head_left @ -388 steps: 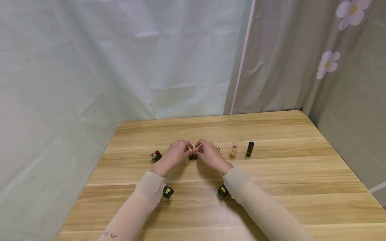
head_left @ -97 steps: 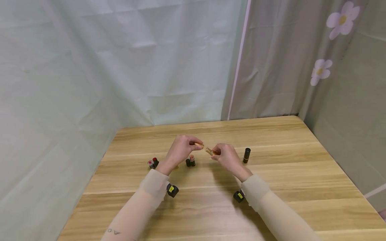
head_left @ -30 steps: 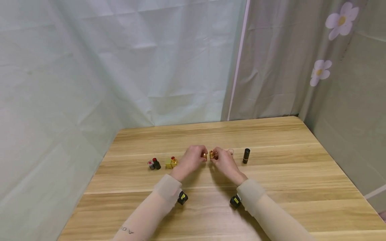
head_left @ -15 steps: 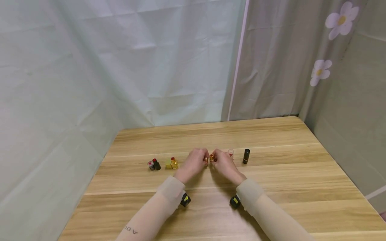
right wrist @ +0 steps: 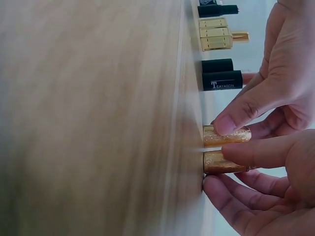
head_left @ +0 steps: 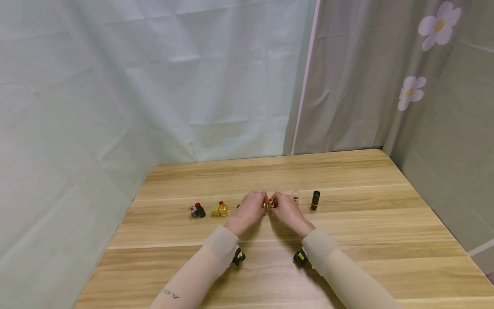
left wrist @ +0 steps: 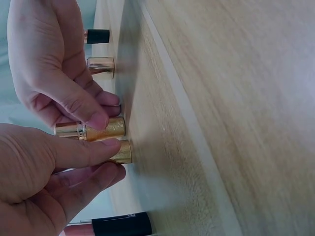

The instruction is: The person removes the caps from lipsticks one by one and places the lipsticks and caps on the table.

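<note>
In the head view, my left hand (head_left: pixel 251 209) pinches a gold lipstick cap (right wrist: pixel 212 139) between thumb and fingers. My right hand (head_left: pixel 286 210) grips the matching gold lipstick tube (left wrist: pixel 114 128). Cap and tube stand upright side by side, their lower ends at the tabletop. A black lipstick (right wrist: pixel 222 80) with a pink tip and its black cap (right wrist: pixel 216 65) stand just left of my left hand; the head view mostly hides them. To the right of my right hand is a clear-capped lipstick (head_left: pixel 295 197) with a red tip.
On the wooden table (head_left: pixel 347 266), a square gold lipstick (head_left: pixel 223 209) stands beside its gold cap (head_left: pixel 215 210). Farther left are a black lipstick (head_left: pixel 200 210) with a red tip and a clear-topped cap (head_left: pixel 193 212). A closed black lipstick (head_left: pixel 315 200) stands at right.
Earlier, the hands were at the pink-tipped lipstick; later they held the gold cap and tube apart in the air. Since then both came down to the table, and the left hand moved right, bringing the cap beside the tube.
</note>
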Demonstrator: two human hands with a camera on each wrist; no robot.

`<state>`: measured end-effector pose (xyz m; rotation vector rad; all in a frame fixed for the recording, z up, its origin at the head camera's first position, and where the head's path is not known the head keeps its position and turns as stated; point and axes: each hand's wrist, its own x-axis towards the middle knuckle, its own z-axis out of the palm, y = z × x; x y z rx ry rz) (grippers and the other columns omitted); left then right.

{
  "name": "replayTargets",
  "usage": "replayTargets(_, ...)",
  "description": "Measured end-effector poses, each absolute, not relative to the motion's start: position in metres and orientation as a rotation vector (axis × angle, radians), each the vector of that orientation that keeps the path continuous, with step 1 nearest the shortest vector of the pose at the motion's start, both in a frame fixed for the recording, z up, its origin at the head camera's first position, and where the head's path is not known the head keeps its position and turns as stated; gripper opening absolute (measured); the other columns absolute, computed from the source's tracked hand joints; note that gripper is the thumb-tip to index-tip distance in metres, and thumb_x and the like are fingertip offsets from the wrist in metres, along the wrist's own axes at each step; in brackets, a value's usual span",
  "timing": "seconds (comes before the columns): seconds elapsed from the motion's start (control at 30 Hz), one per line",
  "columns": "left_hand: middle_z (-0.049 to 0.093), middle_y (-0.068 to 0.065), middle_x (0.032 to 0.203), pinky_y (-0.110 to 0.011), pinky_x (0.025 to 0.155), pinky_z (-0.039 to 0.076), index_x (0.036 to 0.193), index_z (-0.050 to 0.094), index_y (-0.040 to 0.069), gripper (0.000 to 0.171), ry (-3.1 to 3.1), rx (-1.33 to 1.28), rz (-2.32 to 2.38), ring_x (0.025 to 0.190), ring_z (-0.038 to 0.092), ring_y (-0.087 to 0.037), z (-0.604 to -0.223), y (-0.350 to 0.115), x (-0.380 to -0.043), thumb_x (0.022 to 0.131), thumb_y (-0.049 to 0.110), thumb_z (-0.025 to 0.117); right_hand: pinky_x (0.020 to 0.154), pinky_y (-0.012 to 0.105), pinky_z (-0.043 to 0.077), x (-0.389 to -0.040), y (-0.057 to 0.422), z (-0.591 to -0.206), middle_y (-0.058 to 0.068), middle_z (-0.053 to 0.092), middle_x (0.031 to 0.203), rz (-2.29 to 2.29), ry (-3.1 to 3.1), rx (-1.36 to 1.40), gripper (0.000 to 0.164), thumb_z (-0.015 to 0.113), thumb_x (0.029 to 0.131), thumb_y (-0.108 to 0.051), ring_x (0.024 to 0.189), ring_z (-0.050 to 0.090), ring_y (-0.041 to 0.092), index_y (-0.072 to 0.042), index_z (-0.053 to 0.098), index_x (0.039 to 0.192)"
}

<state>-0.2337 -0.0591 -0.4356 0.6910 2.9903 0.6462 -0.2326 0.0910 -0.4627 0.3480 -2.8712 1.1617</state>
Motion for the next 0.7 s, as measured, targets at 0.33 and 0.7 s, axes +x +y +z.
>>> replayTargets(0.33, 0.073, -0.009, 0.094, -0.035, 0.078, 0.059, 0.097, 0.071, 0.003, 0.017, 2.991, 0.668, 0.645, 0.088, 0.07, -0.023, -0.4378, -0.0587, -0.2348, 0.085, -0.006, 0.079, 0.077, 0.038, 0.057, -0.2337, 0.0914, -0.4634, 0.008, 0.073, 0.092, 1.149, -2.892, 0.369, 0.017, 0.078, 0.087, 0.006, 0.085, 0.067, 0.021, -0.001, 0.07, 0.101)
replayTargets(0.7, 0.073, -0.009, 0.093, -0.031, 0.075, 0.058, 0.1, 0.07, 0.003, 0.021, 2.97, 0.67, 0.64, 0.086, 0.069, -0.022, -0.4401, -0.0575, -0.2352, 0.084, -0.008, 0.078, 0.076, 0.038, 0.056, -0.2333, 0.0925, -0.4634, 0.007, 0.071, 0.088, 1.126, -2.879, 0.409, 0.016, 0.081, 0.086, 0.004, 0.081, 0.066, 0.02, -0.001, 0.07, 0.097)
